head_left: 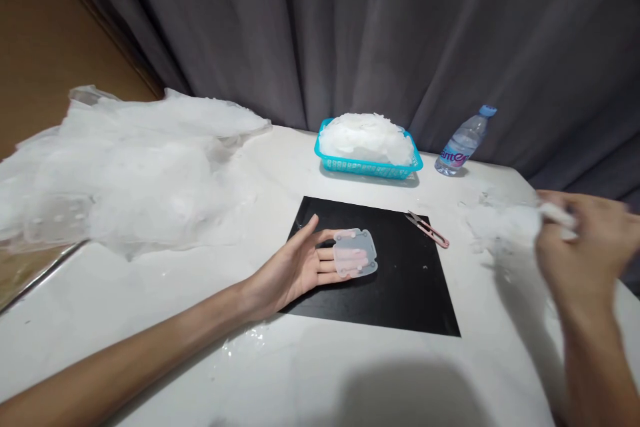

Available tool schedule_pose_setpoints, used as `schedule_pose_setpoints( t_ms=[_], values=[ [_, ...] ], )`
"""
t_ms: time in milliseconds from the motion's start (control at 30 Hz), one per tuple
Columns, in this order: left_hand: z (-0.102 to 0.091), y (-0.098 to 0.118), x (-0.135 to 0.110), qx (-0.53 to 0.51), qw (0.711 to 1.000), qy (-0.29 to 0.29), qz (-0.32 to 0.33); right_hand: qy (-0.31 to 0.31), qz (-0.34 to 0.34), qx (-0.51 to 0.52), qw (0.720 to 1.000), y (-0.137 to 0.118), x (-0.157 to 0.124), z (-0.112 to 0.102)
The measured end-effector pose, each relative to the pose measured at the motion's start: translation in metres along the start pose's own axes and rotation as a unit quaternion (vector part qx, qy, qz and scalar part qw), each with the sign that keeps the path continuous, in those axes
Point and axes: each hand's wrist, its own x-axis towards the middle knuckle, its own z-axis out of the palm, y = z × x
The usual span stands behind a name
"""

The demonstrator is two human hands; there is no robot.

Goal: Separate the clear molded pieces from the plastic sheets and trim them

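My left hand (300, 267) lies palm up on a black mat (400, 300), fingers stretched out, with a small translucent plastic piece (355, 252) resting on the fingertips. My right hand (585, 247) is raised at the right edge, blurred, its fingers pinched on a small white scrap. It hovers beside a loose heap of white scraps (500, 227) on the table. Pink thread snips (429, 229) lie on the mat's far right corner, apart from both hands.
A turquoise basket (367, 165) heaped with white plastic pieces stands behind the mat. A water bottle (463, 143) lies tilted at the back right. A big pile of clear plastic sheeting (125, 167) covers the table's left. Grey curtain behind.
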Motion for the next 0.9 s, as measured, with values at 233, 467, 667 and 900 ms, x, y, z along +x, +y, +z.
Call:
schedule_pose_setpoints(
  t_ms=[233, 467, 667, 900],
  values=[
    [0.005, -0.004, -0.001, -0.019, 1.0, -0.017, 0.001, -0.268, -0.054, 0.191, 0.943, -0.118, -0.06, 0.078],
    [-0.002, -0.007, 0.0, 0.065, 0.996, -0.003, 0.062, -0.224, 0.071, 0.268, 0.935, -0.117, -0.063, 0.078],
    [-0.003, -0.006, -0.003, 0.099, 0.991, 0.024, 0.09, -0.194, 0.111, 0.252, 0.942, -0.091, -0.051, 0.065],
    [0.001, -0.007, -0.006, 0.075, 0.993, -0.03, 0.081, -0.235, 0.057, 0.184, 0.953, -0.095, -0.065, 0.073]
  ],
)
